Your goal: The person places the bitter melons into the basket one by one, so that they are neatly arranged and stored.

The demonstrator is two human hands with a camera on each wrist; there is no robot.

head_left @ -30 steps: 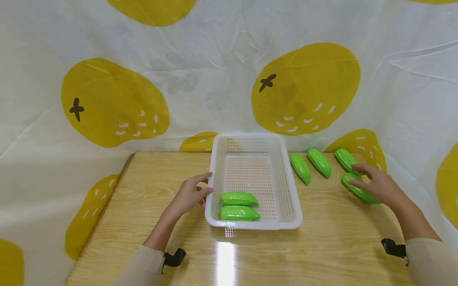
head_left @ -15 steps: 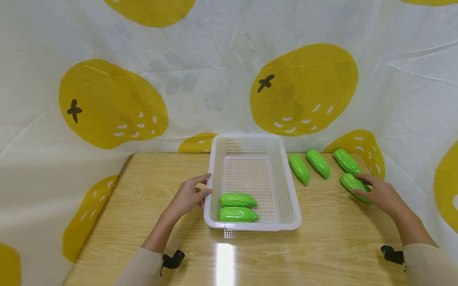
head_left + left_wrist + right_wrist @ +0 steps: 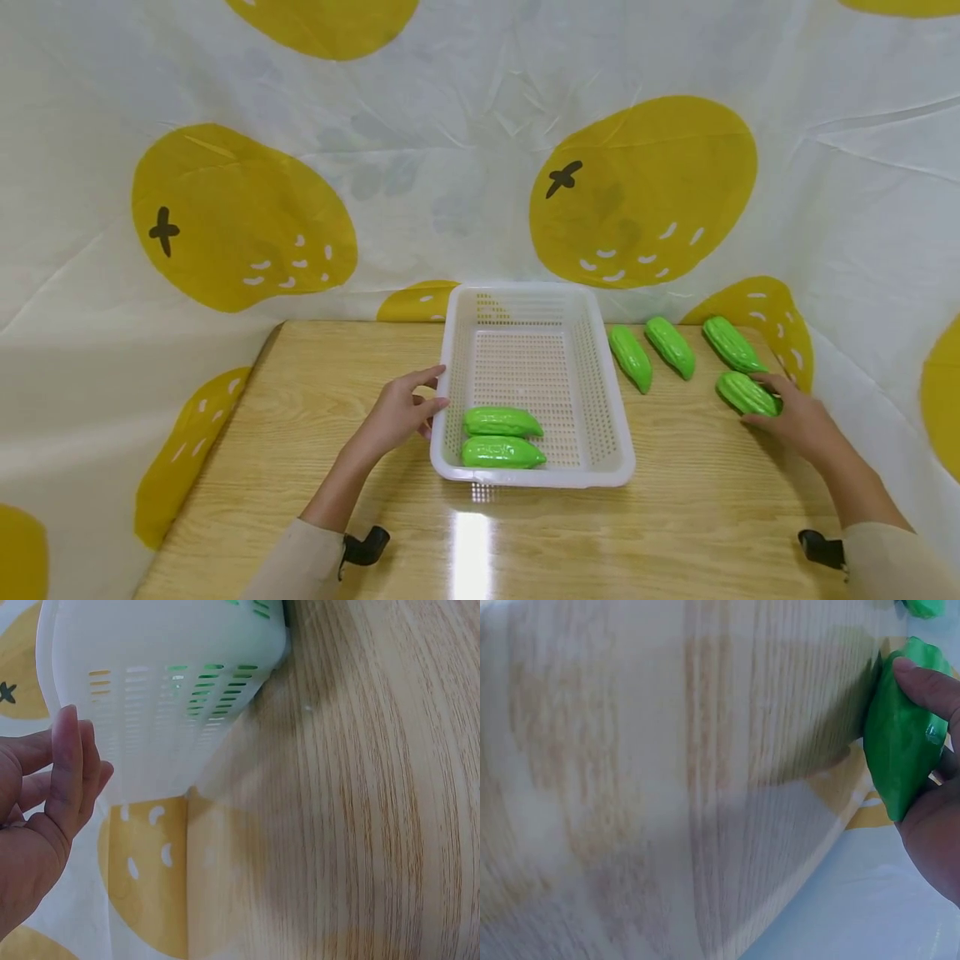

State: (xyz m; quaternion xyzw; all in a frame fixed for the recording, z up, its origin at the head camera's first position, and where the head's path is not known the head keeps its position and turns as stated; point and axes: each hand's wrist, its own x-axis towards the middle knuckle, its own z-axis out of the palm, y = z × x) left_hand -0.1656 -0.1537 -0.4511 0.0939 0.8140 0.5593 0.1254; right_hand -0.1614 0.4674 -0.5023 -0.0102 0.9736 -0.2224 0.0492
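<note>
My right hand [image 3: 801, 421] holds a glossy green ridged bitter melon [image 3: 746, 393] near the table's right side. In the right wrist view, the thumb lies along one side of this bitter melon [image 3: 904, 735], and the fingers behind it are partly hidden. At the left rim of a white plastic basket [image 3: 622, 450], my left hand [image 3: 397, 412] touches with its fingertips. The left wrist view has the fingers lightly bent against the outside of the basket wall [image 3: 142, 645]. Two more bitter melons [image 3: 502, 452] lie side by side at the near end inside the basket.
Several bitter melons lie right of the basket: one close beside it [image 3: 632, 358], another bitter melon [image 3: 671, 347] farther right, and a third melon [image 3: 731, 343] just behind the held one. A patterned cloth [image 3: 442, 208] hangs behind the wooden table [image 3: 300, 400].
My right hand has closed its thumb and fingers around the near right bitter melon, which has turned slightly. My left hand has stayed at the basket rim.
</note>
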